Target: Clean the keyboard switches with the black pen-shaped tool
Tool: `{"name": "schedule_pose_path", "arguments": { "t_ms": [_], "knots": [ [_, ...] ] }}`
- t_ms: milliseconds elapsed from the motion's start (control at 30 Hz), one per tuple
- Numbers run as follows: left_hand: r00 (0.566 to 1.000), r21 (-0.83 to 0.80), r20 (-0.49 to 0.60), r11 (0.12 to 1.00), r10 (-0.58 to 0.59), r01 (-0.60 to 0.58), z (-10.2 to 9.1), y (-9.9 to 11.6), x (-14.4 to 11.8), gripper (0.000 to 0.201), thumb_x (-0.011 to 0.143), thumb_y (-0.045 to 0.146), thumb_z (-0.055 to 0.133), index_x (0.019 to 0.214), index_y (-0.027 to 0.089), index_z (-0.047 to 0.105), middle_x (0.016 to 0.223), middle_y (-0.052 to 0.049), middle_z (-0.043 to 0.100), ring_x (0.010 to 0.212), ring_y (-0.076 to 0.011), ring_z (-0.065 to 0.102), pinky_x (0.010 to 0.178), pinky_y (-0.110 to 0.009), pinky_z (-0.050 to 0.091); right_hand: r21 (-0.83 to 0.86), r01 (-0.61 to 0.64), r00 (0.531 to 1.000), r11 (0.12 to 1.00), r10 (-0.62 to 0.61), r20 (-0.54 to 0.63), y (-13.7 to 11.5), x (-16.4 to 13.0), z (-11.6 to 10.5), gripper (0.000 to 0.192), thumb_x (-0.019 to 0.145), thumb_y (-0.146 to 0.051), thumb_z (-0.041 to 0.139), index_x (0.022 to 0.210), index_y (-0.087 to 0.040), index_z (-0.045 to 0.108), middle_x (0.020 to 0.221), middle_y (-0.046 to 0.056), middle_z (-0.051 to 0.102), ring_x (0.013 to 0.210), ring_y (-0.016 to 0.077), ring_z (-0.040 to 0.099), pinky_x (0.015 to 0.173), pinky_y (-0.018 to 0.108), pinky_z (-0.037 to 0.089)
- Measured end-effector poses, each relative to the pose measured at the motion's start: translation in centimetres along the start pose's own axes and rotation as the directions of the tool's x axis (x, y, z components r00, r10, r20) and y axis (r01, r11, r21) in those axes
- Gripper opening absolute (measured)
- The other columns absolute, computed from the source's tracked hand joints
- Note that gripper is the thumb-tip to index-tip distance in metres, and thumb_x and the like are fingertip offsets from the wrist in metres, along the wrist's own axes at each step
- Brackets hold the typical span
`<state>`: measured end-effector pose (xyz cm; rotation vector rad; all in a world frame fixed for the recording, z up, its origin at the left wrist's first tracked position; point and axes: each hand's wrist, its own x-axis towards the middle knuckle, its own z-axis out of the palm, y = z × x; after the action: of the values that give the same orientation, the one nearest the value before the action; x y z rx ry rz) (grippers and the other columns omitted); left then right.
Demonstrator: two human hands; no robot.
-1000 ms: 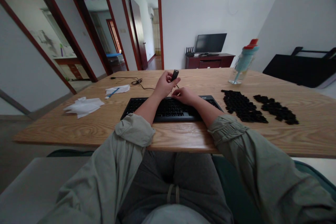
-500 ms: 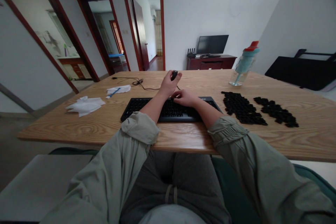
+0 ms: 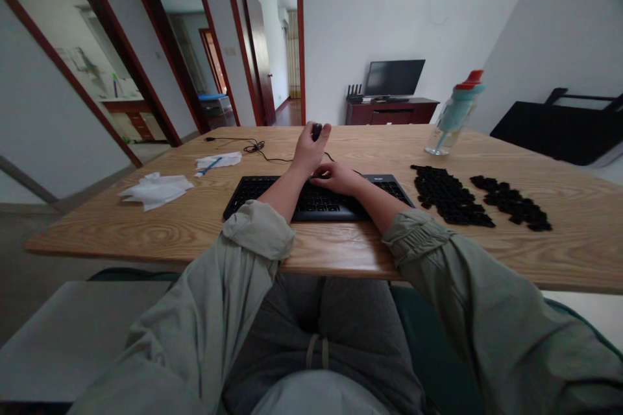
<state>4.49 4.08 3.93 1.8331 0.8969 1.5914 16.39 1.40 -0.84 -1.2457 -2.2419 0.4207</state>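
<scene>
a small dark tool [image 3: 316, 131] stood up out of the left hand [image 3: 307, 150], its rounded top poking above the curled fingers [image 3: 325, 134], which were wrapped around its lower part so that only the tip showed (too small to tell what kind of tool it was). the hand was raised over the far edge of the black keyboard [image 3: 272, 194], just beyond the top row of keys. the right hand [image 3: 338, 176] lay low on the keyboard just beside and below the left one, knuckles up, its fingers bent and drawn together at the keys; whether they pinched anything could not be told. both forearms came out of rolled grey-green sleeves [image 3: 257, 230] that crossed the near edge of the wooden table [image 3: 341, 253]. to the right of the keyboard, near but apart from it, lay two patches of loose black keycaps [image 3: 450, 196]. beyond them stood a clear bottle with a teal and red lid [image 3: 455, 113]. on the left side of the table lay crumpled white tissues [image 3: 156, 189], a second white sheet with a blue stick on it [image 3: 218, 163], and a thin black cable [image 3: 253, 146] that ran toward the hands.
</scene>
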Motion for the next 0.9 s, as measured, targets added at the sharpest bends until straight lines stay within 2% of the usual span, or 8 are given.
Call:
{"name": "schedule_pose_path", "arguments": {
  "t_ms": [100,333,467,567,633,733,800,900],
  "knots": [
    [0.992,-0.097,-0.127,0.995,-0.027,0.015,-0.6,1.6,0.7,0.033,0.092,0.056,0.045,0.089,0.023,0.050,0.058,0.005,0.041,0.044,-0.0064,0.036,0.042,-0.021,0.031,-0.005,0.009,1.000,1.000,-0.009,-0.005,-0.1,0.0,-0.1,0.024,0.084,-0.039,0.066,0.094,-0.019,0.072,0.090,0.004,0.072,0.080,0.0150,0.062,0.075,0.027,0.046],
    [0.991,-0.131,-0.137,0.991,-0.001,-0.018,-3.5,2.6,0.7,0.046,0.086,0.069,0.043,0.095,0.026,0.052,0.056,0.006,0.039,0.041,-0.0063,0.035,0.039,-0.021,0.029,0.035,-0.009,0.999,0.999,0.011,-0.034,0.4,-0.2,-0.1,0.020,0.084,-0.036,0.065,0.094,-0.020,0.073,0.095,0.006,0.073,0.086,0.0174,0.065,0.080,0.029,0.048],
    [0.968,-0.143,-0.249,0.988,0.016,-0.053,-5.6,2.7,0.5,0.047,0.086,0.071,0.040,0.095,0.026,0.052,0.055,0.006,0.038,0.041,-0.0068,0.036,0.040,-0.021,0.029,0.066,-0.023,0.993,0.998,0.030,-0.115,0.1,-0.5,-0.3,0.015,0.083,-0.028,0.065,0.089,-0.016,0.071,0.087,0.006,0.072,0.079,0.0162,0.064,0.075,0.028,0.049],
    [0.960,-0.140,-0.274,0.986,0.048,-0.089,-6.8,2.5,0.4,0.048,0.083,0.072,0.044,0.092,0.025,0.051,0.056,0.007,0.037,0.042,-0.0063,0.037,0.041,-0.021,0.029,0.110,0.009,0.971,0.994,0.018,-0.237,-1.1,-1.0,-1.6,0.015,0.082,-0.027,0.065,0.089,-0.015,0.070,0.085,0.006,0.072,0.074,0.0151,0.063,0.072,0.028,0.050],
    [0.962,-0.115,-0.262,0.988,0.070,-0.103,-7.5,2.2,0.2,0.048,0.081,0.071,0.048,0.090,0.024,0.051,0.056,0.006,0.038,0.044,-0.0065,0.039,0.042,-0.021,0.030,0.144,0.053,0.935,0.988,0.001,-0.356,-1.9,-1.8,-3.5,0.018,0.082,-0.031,0.065,0.091,-0.015,0.070,0.086,0.007,0.071,0.073,0.0152,0.063,0.069,0.028,0.050],
    [0.965,-0.061,-0.244,0.991,0.098,-0.116,-8.2,1.8,0.0,0.048,0.079,0.070,0.052,0.087,0.023,0.052,0.058,0.005,0.040,0.050,-0.0083,0.044,0.045,-0.021,0.033,0.075,0.085,0.879,0.994,-0.039,-0.476,-2.1,-4.4,-8.1,0.024,0.080,-0.038,0.067,0.091,-0.017,0.071,0.085,0.008,0.070,0.071,0.0149,0.062,0.065,0.028,0.050],
    [0.963,-0.038,-0.240,0.991,0.119,-0.132,-8.5,1.8,-0.3,0.047,0.080,0.068,0.054,0.085,0.022,0.052,0.060,0.004,0.042,0.055,-0.0097,0.048,0.048,-0.021,0.037,-0.032,0.013,0.862,0.999,-0.028,-0.507,-1.1,-7.1,-12.0,0.032,0.078,-0.047,0.068,0.090,-0.018,0.073,0.079,0.008,0.070,0.066,0.0133,0.060,0.062,0.029,0.047],
    [0.956,-0.033,-0.252,0.986,0.151,-0.164,-8.6,2.3,-0.6,0.044,0.081,0.066,0.055,0.084,0.021,0.053,0.063,0.002,0.045,0.061,-0.0113,0.052,0.053,-0.023,0.042,-0.191,-0.240,0.842,0.952,0.106,-0.529,2.1,-12.3,-17.7,0.050,0.073,-0.065,0.064,0.083,-0.017,0.075,0.072,0.011,0.069,0.062,0.0119,0.057,0.061,0.033,0.042]
  ]
}}
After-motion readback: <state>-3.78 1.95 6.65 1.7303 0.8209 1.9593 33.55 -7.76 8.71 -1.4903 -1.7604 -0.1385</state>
